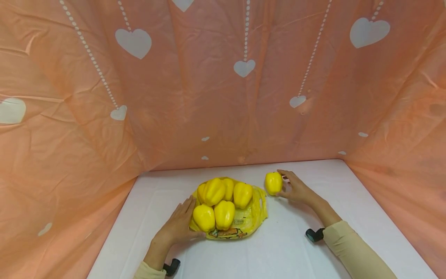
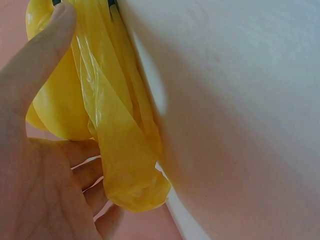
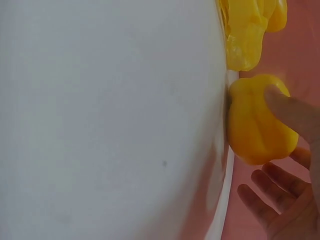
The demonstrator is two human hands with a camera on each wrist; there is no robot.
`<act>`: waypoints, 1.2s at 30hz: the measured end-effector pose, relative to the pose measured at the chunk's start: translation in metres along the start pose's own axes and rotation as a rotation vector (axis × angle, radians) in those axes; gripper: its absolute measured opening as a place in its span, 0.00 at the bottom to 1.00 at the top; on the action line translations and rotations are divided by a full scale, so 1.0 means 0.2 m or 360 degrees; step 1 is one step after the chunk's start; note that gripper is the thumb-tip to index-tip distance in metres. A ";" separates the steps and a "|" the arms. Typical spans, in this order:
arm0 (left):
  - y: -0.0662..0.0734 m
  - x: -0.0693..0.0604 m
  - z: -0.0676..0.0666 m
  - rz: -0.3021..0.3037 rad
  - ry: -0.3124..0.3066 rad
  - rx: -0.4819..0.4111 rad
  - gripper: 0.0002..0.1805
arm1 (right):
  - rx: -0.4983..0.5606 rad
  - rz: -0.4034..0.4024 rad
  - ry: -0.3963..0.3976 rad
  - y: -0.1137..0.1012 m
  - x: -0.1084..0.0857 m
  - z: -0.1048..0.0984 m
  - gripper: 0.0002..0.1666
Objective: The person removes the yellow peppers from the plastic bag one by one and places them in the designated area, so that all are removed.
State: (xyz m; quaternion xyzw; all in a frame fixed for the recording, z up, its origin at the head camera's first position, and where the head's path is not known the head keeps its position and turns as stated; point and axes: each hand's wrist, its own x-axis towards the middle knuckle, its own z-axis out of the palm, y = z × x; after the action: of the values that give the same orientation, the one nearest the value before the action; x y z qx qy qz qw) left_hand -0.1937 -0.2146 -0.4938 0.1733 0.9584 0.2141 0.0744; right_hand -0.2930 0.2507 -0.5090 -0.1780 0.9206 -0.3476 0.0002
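A yellow bell pepper [image 1: 273, 183] sits on the white tabletop, right of the bag. My right hand [image 1: 297, 190] holds it from its right side. In the right wrist view the thumb lies on the pepper [image 3: 260, 125], one finger reaches behind it and the other fingers are spread apart. Several more yellow bell peppers [image 1: 224, 215] are heaped on an opened yellow plastic bag [image 1: 258, 213]. Along the bag's left side rests my left hand [image 1: 179, 223], fingers straight. The left wrist view shows its thumb against the crumpled bag [image 2: 125, 165], with the fingertips partly hidden behind the plastic.
Orange-pink curtains [image 1: 209, 97] with white hearts surround the white table [image 1: 285, 248] at the back and both sides. The bag's loose folded edge faces the single pepper, with a narrow gap between them. Each wrist carries a small black camera [image 1: 314, 235].
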 end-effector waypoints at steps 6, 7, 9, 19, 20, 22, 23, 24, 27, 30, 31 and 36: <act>0.01 0.00 -0.01 -0.0018 -0.0001 -0.0029 0.71 | -0.0018 -0.0137 0.0060 -0.02 -0.01 0.00 0.53; 0.01 0.00 -0.01 -0.0016 0.0000 -0.0030 0.71 | -0.0021 -0.0139 0.0060 -0.02 -0.02 -0.01 0.53; 0.01 0.00 -0.01 -0.0011 -0.0002 -0.0023 0.71 | -0.0022 -0.0139 0.0060 -0.03 -0.02 -0.01 0.52; 0.00 0.00 -0.01 0.0001 -0.0008 -0.0007 0.71 | -0.0074 -0.0196 0.0125 -0.12 -0.04 -0.02 0.52; 0.00 0.00 -0.01 0.0001 -0.0009 -0.0005 0.71 | -0.0075 -0.0212 0.0135 -0.13 -0.04 -0.02 0.52; 0.01 0.00 -0.01 0.0004 -0.0007 -0.0003 0.71 | -0.0076 -0.0239 0.0150 -0.16 -0.04 -0.01 0.52; 0.01 0.00 -0.01 0.0006 -0.0006 -0.0002 0.71 | -0.0073 -0.0246 0.0157 -0.17 -0.04 -0.01 0.52; 0.01 0.00 -0.01 0.0008 -0.0004 -0.0002 0.71 | -0.0067 -0.0256 0.0161 -0.18 -0.04 0.00 0.52; 0.01 0.00 -0.01 0.0014 -0.0003 0.0003 0.71 | -0.0062 -0.0282 0.0168 -0.21 -0.03 0.02 0.51; 0.01 0.00 -0.01 0.0013 -0.0004 0.0003 0.71 | -0.0059 -0.0326 0.0177 -0.23 -0.03 0.04 0.50; 0.01 0.00 -0.01 0.0012 -0.0003 0.0001 0.71 | -0.0062 -0.0339 0.0181 -0.24 -0.03 0.05 0.50; 0.01 0.00 -0.01 0.0005 -0.0004 -0.0003 0.71 | -0.0063 -0.0411 0.0198 -0.28 -0.03 0.09 0.50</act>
State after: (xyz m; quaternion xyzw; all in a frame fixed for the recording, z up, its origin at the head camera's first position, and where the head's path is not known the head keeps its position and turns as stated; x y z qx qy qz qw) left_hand -0.1931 -0.2145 -0.4917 0.1750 0.9579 0.2148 0.0755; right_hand -0.2669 0.2025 -0.4872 -0.2729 0.8949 -0.3371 -0.1051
